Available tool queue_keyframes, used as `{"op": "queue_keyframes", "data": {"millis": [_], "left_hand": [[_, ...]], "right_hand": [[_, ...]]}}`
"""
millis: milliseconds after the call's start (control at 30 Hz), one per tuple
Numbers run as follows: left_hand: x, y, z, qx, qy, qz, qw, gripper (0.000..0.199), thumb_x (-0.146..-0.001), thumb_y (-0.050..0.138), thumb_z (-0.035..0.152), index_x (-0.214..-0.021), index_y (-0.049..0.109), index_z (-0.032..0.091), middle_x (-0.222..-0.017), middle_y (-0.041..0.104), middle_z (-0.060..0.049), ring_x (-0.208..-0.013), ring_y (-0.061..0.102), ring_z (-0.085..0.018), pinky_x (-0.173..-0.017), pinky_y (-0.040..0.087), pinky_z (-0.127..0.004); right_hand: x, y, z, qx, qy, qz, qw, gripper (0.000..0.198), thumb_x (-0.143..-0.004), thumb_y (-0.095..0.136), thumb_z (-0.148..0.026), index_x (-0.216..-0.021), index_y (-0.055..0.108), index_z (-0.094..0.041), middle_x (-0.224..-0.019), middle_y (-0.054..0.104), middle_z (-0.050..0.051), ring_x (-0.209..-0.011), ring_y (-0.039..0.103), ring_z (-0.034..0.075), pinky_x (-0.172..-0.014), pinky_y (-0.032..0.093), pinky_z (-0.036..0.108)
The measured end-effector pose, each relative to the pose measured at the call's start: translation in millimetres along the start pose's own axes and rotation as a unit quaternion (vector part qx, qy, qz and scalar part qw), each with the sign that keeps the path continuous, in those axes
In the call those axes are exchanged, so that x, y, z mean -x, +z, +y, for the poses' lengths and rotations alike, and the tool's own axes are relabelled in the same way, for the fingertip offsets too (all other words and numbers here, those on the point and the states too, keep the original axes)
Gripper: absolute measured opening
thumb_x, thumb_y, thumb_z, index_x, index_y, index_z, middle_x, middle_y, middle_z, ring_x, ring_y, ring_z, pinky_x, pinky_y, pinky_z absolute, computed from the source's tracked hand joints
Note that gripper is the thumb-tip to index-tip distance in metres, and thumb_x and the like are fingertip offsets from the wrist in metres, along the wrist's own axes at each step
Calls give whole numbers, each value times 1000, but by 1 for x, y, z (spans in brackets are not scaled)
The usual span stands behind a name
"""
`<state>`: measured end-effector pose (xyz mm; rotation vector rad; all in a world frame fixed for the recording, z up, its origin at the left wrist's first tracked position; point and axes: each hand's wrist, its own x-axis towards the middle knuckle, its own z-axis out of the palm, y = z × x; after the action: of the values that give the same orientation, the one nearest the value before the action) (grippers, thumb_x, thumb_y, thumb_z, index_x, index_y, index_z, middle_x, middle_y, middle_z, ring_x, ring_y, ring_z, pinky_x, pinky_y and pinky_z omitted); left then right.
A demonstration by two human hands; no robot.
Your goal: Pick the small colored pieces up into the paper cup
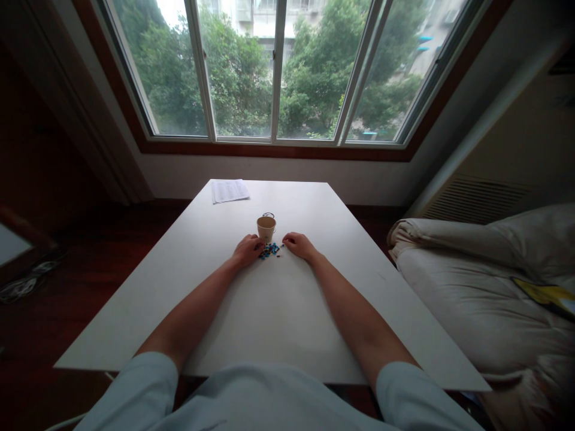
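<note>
A small pile of tiny blue, dark and yellow pieces, like beads, [270,250] lies on the white table [269,311]. Right behind it stands a light brown paper cup [266,230], upright; its inside looks plain from here. My left hand [247,250] rests at the pile's left side, fingers curled in and touching the pieces. On the right, my right hand [300,246] lies on the table with thumb and fingers pinched, a tiny dark bit by the fingertips. What either hand holds is too small to name.
Behind the cup is a thin dark loop of cord [268,214]. Printed sheets of paper [230,191] lie at the table's far left corner. A covered sofa [467,281] stands to the right, and a window [274,72] is beyond the table.
</note>
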<state>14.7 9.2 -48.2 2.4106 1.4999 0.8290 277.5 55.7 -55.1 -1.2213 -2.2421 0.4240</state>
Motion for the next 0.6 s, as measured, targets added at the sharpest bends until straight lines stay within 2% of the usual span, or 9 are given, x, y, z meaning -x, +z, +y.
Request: {"op": "queue_keyframes", "data": {"millis": [100, 300, 433, 600], "left_hand": [[0, 1, -2, -3, 4, 2, 1000, 20, -92, 58, 34, -98, 75, 25, -97, 68, -6, -96, 58, -21, -85, 47, -33], [-2, 3, -3, -14, 6, -3, 1000, 22, -93, 57, 35, -99, 75, 25, -96, 68, -6, -96, 59, -21, -85, 47, -33], [-1, 2, -3, -11, 10, 3, 1000, 22, -93, 56, 36, -98, 74, 25, -95, 68, -6, -95, 59, -22, -84, 47, -34], [-1, 2, -3, -5, 11, 7, 1000, 22, -92, 57, 36, -98, 75, 25, -96, 68, -6, -95, 59, -22, -84, 48, -34]], "right_hand": [[1, -6, -3, -13, -21, -46, 999, 16, -84, 62, -23, -94, 74, -20, -84, 62, 1, -72, 52, 13, -69, 39, 23], [2, -15, -11, -10, -35, -105, 994, 33, -78, 76, -43, -102, 72, -21, -87, 57, 0, -73, 50, 13, -67, 37, 23], [1, -14, -10, 5, -37, -111, 993, 36, -75, 79, -43, -103, 70, -21, -87, 57, 0, -73, 50, 13, -67, 36, 23], [1, -6, -6, 26, -30, -56, 998, 18, -85, 71, -35, -97, 70, -21, -81, 56, -1, -70, 48, 13, -66, 34, 23]]}}
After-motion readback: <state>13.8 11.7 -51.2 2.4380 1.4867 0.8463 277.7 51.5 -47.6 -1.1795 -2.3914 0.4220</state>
